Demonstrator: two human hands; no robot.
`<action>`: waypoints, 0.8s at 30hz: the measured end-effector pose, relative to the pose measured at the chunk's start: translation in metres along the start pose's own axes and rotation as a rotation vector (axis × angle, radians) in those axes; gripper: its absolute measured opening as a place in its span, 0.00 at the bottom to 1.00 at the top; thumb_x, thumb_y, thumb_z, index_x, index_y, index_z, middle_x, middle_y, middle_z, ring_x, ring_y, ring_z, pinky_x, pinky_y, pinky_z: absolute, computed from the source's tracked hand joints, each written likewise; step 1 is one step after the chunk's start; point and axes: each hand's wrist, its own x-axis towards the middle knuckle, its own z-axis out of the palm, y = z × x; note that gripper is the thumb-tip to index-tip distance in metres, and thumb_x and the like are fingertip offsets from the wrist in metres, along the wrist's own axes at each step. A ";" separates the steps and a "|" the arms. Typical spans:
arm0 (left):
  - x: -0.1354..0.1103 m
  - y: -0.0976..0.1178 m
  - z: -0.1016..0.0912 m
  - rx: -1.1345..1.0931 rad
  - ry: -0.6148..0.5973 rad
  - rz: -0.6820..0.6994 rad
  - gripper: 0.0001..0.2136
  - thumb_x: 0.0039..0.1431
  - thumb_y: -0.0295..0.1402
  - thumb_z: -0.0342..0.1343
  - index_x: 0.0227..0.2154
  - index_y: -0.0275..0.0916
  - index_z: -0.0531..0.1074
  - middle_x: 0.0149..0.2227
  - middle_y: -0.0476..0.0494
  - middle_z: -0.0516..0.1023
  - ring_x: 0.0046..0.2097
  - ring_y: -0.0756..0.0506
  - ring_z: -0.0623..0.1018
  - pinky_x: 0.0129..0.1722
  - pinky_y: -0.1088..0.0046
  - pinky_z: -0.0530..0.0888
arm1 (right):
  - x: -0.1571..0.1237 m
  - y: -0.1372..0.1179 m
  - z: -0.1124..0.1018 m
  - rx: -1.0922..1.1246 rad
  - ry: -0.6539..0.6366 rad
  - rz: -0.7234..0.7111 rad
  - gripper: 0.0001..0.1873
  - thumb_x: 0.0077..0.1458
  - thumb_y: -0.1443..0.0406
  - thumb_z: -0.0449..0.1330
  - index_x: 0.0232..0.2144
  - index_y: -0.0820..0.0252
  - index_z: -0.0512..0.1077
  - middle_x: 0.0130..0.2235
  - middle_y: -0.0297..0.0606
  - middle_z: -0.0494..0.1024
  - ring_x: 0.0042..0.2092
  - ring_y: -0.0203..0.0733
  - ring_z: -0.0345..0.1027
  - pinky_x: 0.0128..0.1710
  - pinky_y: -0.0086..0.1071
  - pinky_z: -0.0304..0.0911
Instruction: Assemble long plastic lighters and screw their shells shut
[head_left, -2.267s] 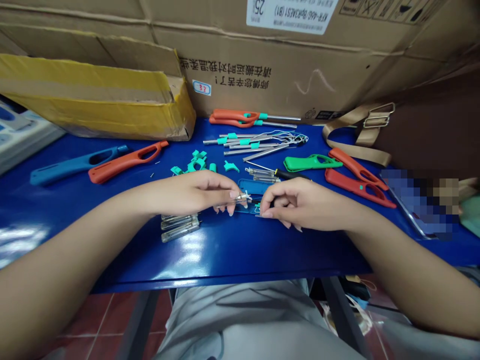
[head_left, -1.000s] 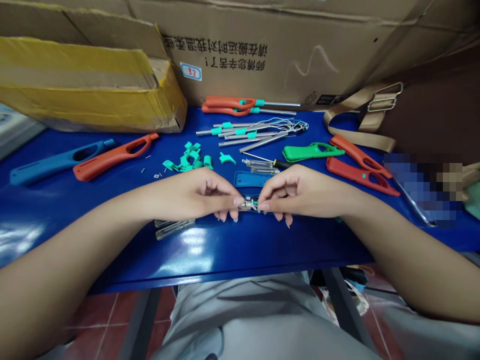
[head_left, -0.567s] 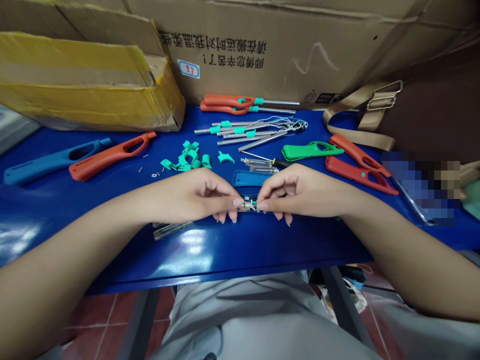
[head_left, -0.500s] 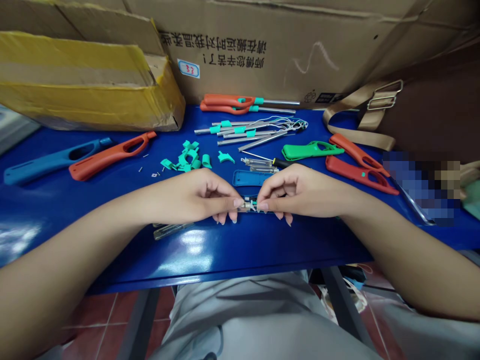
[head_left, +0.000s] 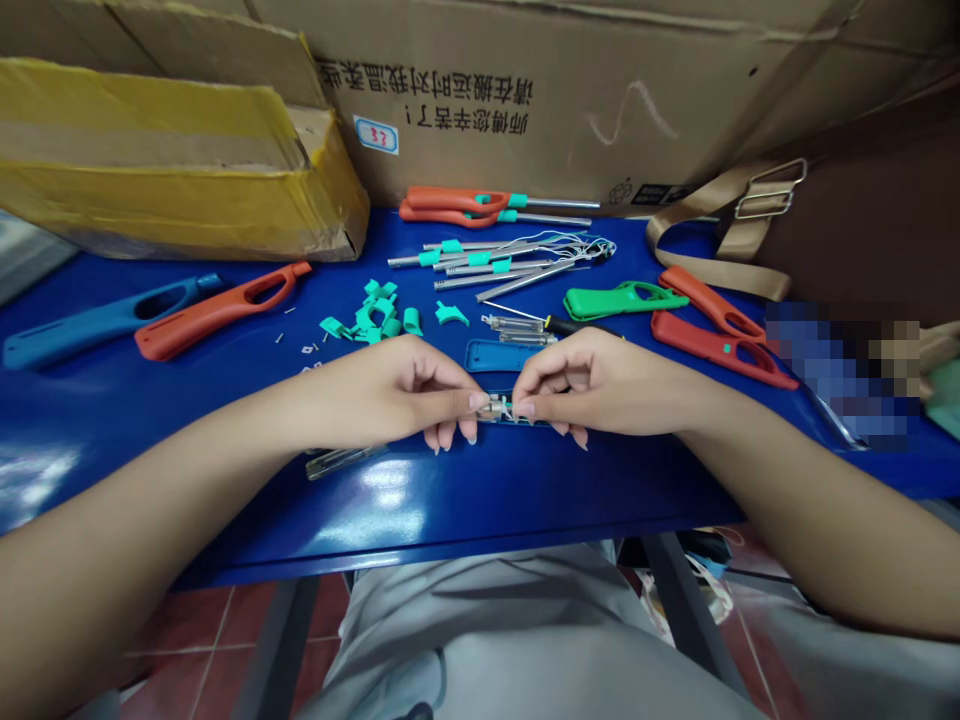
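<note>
My left hand [head_left: 427, 395] pinches the end of a small clear-and-metal lighter part [head_left: 493, 407] between thumb and forefinger. Facing it, my right hand [head_left: 562, 385] has thumb and forefinger closed at the part's other end, where white and teal bits show; exactly what it grips is too small to make out. Both hands are over a blue lighter shell, mostly hidden by the fingers. Just beyond lies another blue shell piece [head_left: 501, 357]. Clear fuel tanks [head_left: 517, 328] and a screwdriver [head_left: 577, 326] lie behind it. Another clear tank [head_left: 341, 460] sits under my left wrist.
Teal plastic pieces [head_left: 375, 312] and metal lighter tubes with wires [head_left: 487, 265] lie further back. Orange lighters [head_left: 454, 205] rest by the cardboard box [head_left: 480, 140]. Handle shells stand out left, blue [head_left: 97, 325] and orange [head_left: 217, 315], and right, green [head_left: 611, 302] and red [head_left: 712, 345].
Both hands stay in nearly the same place, still pinching at the small part. The view has shifted very slightly; nothing else visibly moved.
</note>
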 end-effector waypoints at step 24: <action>0.001 -0.001 0.007 -0.071 0.000 -0.014 0.12 0.65 0.35 0.57 0.32 0.35 0.83 0.28 0.44 0.82 0.27 0.52 0.77 0.27 0.81 0.74 | -0.001 -0.002 0.002 -0.029 -0.002 -0.005 0.07 0.56 0.62 0.65 0.32 0.62 0.78 0.25 0.30 0.73 0.24 0.31 0.66 0.19 0.23 0.68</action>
